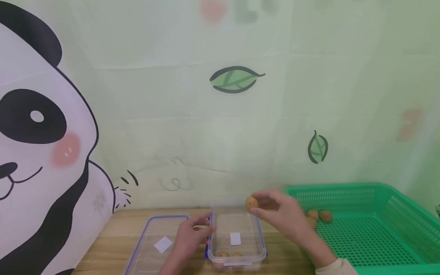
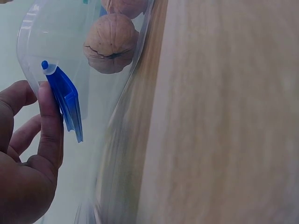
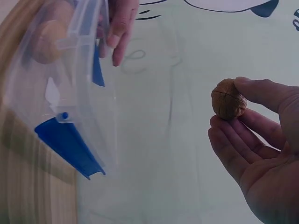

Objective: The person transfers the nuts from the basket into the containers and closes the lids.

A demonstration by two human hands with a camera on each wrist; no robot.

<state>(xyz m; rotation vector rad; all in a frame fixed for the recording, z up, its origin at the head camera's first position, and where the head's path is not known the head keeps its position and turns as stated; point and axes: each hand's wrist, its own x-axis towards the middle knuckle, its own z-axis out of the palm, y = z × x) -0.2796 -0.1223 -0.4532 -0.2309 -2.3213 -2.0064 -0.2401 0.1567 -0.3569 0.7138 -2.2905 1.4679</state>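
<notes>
My right hand [image 1: 283, 214] pinches a walnut [image 1: 251, 204] between thumb and fingers, above the far right part of a clear plastic box [image 1: 237, 258]. That same walnut [image 3: 229, 99] shows a dark seam in the right wrist view. At the box's left side, my left hand [image 1: 192, 235] grips the rim beside a blue latch [image 2: 65, 100]. Through the transparent wall in the left wrist view, a walnut [image 2: 111, 44] lies at the near end of the box, with another partly cut off above it. A white label [image 1: 235, 238] is in the box.
Right of the box stands a green perforated basket [image 1: 364, 244], with several walnuts [image 1: 325, 216] near its left side. A clear lid [image 1: 142, 244] with a blue seal lies left of the box on the wooden table [image 1: 106, 244]. Behind hangs a printed cloth [image 1: 165, 126].
</notes>
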